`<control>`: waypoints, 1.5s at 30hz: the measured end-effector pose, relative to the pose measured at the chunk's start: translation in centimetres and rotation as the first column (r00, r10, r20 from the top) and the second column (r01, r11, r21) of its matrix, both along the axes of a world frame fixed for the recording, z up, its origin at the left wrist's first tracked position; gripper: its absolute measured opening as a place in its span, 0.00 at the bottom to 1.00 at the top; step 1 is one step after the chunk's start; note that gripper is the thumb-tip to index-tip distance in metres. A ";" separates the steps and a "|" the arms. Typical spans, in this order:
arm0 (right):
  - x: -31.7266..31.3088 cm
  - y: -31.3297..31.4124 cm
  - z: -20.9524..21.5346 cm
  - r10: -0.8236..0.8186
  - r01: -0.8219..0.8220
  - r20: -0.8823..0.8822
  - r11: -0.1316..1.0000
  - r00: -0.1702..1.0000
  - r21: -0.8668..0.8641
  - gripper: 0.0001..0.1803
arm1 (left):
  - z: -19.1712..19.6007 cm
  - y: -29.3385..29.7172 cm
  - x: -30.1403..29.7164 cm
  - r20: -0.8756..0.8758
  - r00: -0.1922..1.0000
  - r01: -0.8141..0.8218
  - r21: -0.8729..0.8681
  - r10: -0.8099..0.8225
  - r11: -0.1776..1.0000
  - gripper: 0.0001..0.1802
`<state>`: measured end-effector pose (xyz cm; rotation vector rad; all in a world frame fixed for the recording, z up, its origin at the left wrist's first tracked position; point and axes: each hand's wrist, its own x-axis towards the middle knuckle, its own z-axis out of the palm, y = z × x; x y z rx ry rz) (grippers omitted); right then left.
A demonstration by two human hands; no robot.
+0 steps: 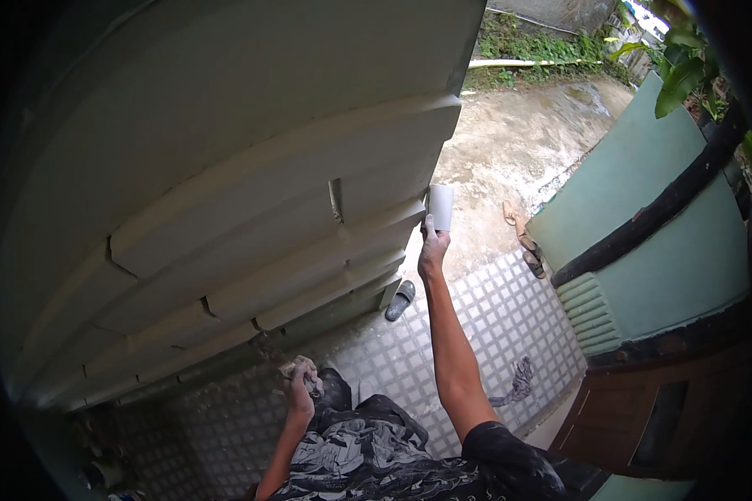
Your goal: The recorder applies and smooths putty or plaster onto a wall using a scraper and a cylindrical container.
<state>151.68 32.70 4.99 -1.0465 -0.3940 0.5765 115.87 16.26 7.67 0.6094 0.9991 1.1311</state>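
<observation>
My left hand [298,402] is low, near the foot of the pale wall [251,179], with its fingers closed round a crumpled whitish rag [311,377]. Stretched far forward, my right hand [433,252] grips a smooth white cup-shaped piece [441,207] by its lower end. That piece is upright in the picture, beside the wall's outer edge; whether it touches the wall cannot be told. Pale dust coats the fingers of my right hand. Raised, brick-like blocks with dark gaps run along the wall.
Grey-and-white checked tiles [468,334] cover the floor. A dark sandal [400,301] lies by the wall's end, more footwear [532,253] by the green wall [677,225] at right. A grey cloth [520,381] lies on the tiles near a brown wooden door [635,417]. Leafy plants [683,79] hang at upper right.
</observation>
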 end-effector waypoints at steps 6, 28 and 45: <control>-0.4 1.2 1.5 -0.149 0.268 0.285 0.855 0.947 -0.445 0.21 | -0.4 3.9 2.3 -0.062 0.966 0.256 0.140 -0.250 0.956 0.12; 0.2 -1.1 21.8 -0.320 0.195 0.928 0.939 0.189 0.284 0.08 | 2.8 10.8 14.0 -0.086 0.905 0.420 0.341 -0.417 0.841 0.09; 7.1 3.6 29.6 -0.181 -0.285 0.977 0.948 -0.109 0.144 0.04 | 1.4 1.0 16.0 -0.135 0.966 -0.207 0.117 0.222 0.971 0.09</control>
